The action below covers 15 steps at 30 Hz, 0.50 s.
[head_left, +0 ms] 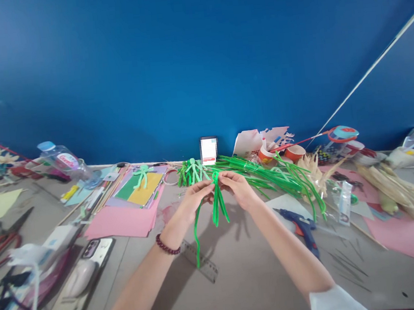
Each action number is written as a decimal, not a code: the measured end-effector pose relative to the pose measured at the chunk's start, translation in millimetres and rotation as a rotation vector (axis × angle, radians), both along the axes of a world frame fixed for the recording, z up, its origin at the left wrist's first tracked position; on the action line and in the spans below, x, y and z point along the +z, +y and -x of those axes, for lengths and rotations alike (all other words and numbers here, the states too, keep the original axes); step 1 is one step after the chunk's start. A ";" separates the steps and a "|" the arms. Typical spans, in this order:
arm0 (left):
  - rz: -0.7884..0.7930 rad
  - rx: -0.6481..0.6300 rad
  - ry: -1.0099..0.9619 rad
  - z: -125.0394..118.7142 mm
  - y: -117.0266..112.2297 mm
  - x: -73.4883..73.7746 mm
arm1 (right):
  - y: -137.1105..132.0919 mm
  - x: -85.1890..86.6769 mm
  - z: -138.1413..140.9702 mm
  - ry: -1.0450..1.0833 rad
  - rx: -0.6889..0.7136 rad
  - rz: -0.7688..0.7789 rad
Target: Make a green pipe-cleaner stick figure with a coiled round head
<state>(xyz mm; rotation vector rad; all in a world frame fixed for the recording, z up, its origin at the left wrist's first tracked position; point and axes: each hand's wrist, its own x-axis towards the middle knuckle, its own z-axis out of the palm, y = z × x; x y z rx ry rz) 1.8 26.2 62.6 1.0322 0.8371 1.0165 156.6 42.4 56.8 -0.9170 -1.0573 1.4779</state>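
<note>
Both hands meet above the middle of the table around a bent bundle of green pipe cleaners (pixel 218 205). My left hand (pixel 198 196) pinches it from the left, near its top. From the right, my right hand (pixel 238 188) has its fingers closed on the same top part. Folded loops hang down between the hands, and one long wavy strand drops from the left hand towards a clear ruler (pixel 206 266). Just behind lie loose green pipe cleaners (pixel 268 175) and a small pale-green pipe-cleaner figure (pixel 194 171). The fingertips partly hide the top of the bundle.
A blue glue gun (pixel 302 231) lies to the right, near thin dark sticks (pixel 350 268). At left are pink paper (pixel 121 222), a phone (pixel 83 281), red-handled scissors (pixel 7 242) and a plastic bottle (pixel 63 160). A small screen (pixel 209 150) stands against the blue wall.
</note>
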 end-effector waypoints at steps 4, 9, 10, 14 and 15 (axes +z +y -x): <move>0.020 0.014 -0.022 -1.8 0.8 -1.5 | -0.2 -1.8 1.0 0.008 0.036 0.032; -0.012 0.154 0.015 -1.0 4.2 -6.0 | -2.0 -2.0 1.8 -0.118 0.032 -0.012; -0.036 0.190 0.046 -0.6 4.2 -6.2 | -2.0 -2.5 2.0 -0.147 0.026 -0.028; -0.153 0.249 0.194 1.0 1.0 -2.9 | -0.4 -5.6 2.9 -0.214 -0.021 -0.070; -0.178 0.246 0.216 1.2 -0.2 -1.6 | 0.1 -6.4 2.9 -0.226 -0.036 -0.079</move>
